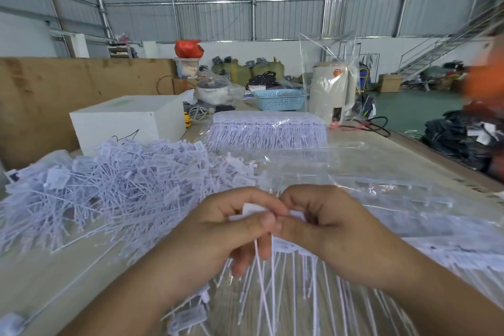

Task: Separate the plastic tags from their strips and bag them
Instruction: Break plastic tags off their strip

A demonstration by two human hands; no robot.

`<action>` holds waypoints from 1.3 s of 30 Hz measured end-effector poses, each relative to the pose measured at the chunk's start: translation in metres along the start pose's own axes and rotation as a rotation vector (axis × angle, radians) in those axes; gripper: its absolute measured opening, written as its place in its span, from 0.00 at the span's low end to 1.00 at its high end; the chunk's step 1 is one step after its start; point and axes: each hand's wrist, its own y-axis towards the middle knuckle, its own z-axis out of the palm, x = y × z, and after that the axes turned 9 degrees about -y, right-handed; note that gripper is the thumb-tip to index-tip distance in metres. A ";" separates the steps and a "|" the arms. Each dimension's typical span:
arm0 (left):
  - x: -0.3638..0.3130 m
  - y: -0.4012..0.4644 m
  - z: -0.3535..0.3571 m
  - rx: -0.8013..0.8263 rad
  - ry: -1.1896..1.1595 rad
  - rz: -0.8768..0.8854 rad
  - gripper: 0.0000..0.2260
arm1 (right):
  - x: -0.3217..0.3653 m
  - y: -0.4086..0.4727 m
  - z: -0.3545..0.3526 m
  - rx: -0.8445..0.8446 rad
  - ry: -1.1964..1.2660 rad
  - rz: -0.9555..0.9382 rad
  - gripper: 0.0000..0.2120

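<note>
Left hand and right hand pinch one white tag strip at table centre | loose tag pile left | clear bags right | white box behind | bare table near left

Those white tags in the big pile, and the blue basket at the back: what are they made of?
The tags look like thin matte white plastic: flat heads on thin, stiff-looking tails. The blue basket seems moulded plastic too, judging by its even colour and lattice-cut walls, though it is too far off to be sure.
</note>
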 end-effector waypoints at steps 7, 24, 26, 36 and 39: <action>-0.004 0.001 -0.003 -0.080 -0.060 -0.077 0.10 | 0.000 0.001 -0.018 0.153 -0.019 0.105 0.11; 0.000 0.005 0.011 -0.243 -0.155 0.014 0.08 | 0.000 0.002 0.003 -0.155 0.050 0.101 0.06; -0.001 0.005 0.016 -0.276 -0.193 0.048 0.10 | 0.002 0.002 0.009 -0.242 0.051 0.102 0.06; -0.001 0.007 0.029 -0.374 -0.364 0.075 0.16 | 0.012 0.003 0.019 -0.329 0.124 0.080 0.09; -0.002 0.009 0.035 -0.397 -0.525 0.048 0.12 | 0.014 0.003 0.020 -0.366 0.180 0.047 0.09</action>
